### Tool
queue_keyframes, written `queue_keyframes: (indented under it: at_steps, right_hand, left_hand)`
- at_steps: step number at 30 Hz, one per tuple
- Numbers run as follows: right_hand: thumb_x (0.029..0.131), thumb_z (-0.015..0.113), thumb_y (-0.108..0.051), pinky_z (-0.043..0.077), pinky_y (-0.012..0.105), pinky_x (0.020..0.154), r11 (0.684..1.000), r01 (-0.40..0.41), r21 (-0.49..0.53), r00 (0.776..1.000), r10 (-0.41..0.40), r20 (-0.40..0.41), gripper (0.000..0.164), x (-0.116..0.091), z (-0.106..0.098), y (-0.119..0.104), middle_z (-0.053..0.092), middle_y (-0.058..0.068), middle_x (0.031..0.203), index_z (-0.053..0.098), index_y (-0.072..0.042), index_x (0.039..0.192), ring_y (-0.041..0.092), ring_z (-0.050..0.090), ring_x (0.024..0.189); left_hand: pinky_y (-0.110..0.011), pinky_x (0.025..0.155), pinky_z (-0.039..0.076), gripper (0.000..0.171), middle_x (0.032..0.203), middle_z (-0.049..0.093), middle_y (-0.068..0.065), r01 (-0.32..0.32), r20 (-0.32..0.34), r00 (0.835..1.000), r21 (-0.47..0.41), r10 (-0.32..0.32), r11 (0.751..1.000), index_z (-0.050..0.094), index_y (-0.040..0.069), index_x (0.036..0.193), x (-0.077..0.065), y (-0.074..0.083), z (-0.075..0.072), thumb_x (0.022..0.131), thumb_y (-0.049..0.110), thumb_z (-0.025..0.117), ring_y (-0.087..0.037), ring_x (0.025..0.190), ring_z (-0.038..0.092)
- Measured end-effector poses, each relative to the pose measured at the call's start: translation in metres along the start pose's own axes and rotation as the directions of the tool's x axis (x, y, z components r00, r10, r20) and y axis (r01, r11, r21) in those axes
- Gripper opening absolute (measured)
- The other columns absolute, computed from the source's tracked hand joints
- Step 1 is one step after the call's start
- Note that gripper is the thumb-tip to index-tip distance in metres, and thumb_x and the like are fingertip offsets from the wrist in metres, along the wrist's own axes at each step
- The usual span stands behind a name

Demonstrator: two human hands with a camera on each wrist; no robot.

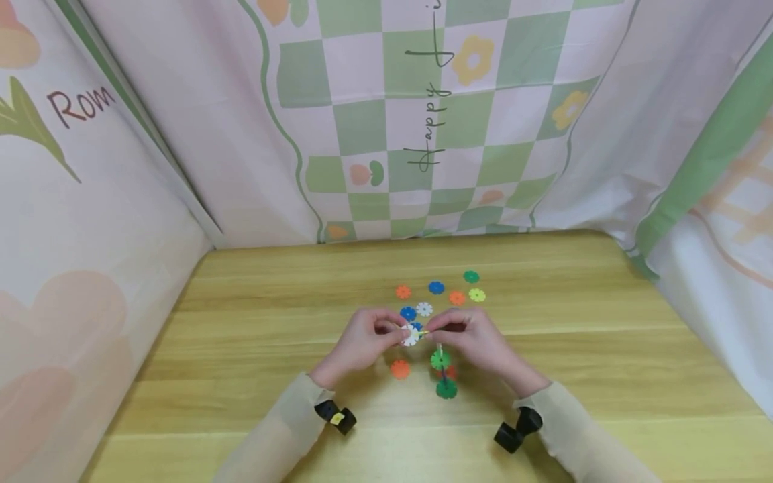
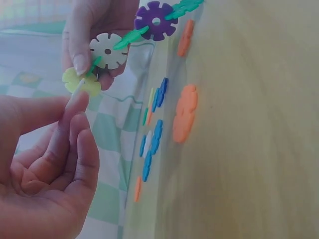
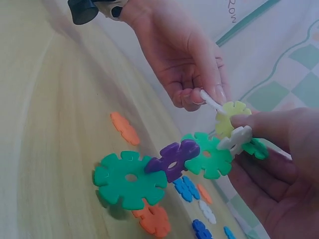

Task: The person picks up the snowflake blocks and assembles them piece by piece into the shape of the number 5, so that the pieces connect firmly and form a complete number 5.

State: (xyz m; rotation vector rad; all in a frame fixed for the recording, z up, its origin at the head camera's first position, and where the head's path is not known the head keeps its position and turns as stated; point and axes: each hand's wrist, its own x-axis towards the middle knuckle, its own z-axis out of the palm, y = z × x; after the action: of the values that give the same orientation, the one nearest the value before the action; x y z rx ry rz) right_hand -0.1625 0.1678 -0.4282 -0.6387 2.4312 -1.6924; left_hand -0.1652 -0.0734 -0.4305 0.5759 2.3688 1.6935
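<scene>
In the head view my left hand [image 1: 364,341] and right hand [image 1: 477,339] meet over the table. Between left thumb and forefinger I pinch a white notched flower disc [image 1: 410,335]; it appears edge-on in the right wrist view, its edge right at the yellow disc [image 3: 230,117]. My right hand [image 3: 281,154] grips the near end of a chain of linked discs, with the thumb on the yellow one. From there the chain runs through small green, white [image 2: 108,51], green [image 3: 209,155] and purple [image 3: 174,159] discs to a green disc [image 3: 130,180] hanging at its low end.
Loose flower discs lie on the wooden table [image 1: 253,376]: orange [image 1: 400,369] near my left hand, and blue [image 1: 436,288], white [image 1: 425,309], green [image 1: 471,276], yellow [image 1: 477,295] and more orange [image 1: 402,292] beyond the hands. A patterned curtain [image 1: 417,121] borders the far edge.
</scene>
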Motion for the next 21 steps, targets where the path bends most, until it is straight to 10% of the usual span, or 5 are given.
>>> queue_keyframes:
  at_steps: [14, 21]
  right_hand:
    - [0.090, 0.079, -0.012, 0.058, 0.032, 0.075, 0.998, -0.062, 0.009, 0.997, 0.062, -0.051, 0.015, -0.001, -0.009, 0.002, 0.074, 0.008, 0.102, 0.077, -0.004, 0.103, 0.022, 0.069, 0.087]
    - [0.089, 0.080, -0.014, 0.057, 0.034, 0.077, 0.992, -0.122, 0.030, 0.987, 0.125, -0.099, 0.021, -0.004, -0.024, -0.002, 0.073, 0.010, 0.099, 0.076, 0.000, 0.105, 0.023, 0.068, 0.087]
  left_hand:
    - [-0.047, 0.083, 0.058, 0.032, 0.092, 0.075, -0.006, 0.032, 0.010, 0.999, -0.080, -0.031, 0.996, 0.071, 0.006, 0.120, 0.004, -0.004, -0.009, 0.100, 0.032, 0.068, -0.036, 0.093, 0.070]
    - [-0.041, 0.084, 0.056, 0.027, 0.101, 0.073, 0.000, 0.006, -0.026, 1.000, 0.049, -0.005, 0.999, 0.072, 0.005, 0.119, 0.005, -0.014, -0.021, 0.099, 0.023, 0.069, -0.025, 0.096, 0.068]
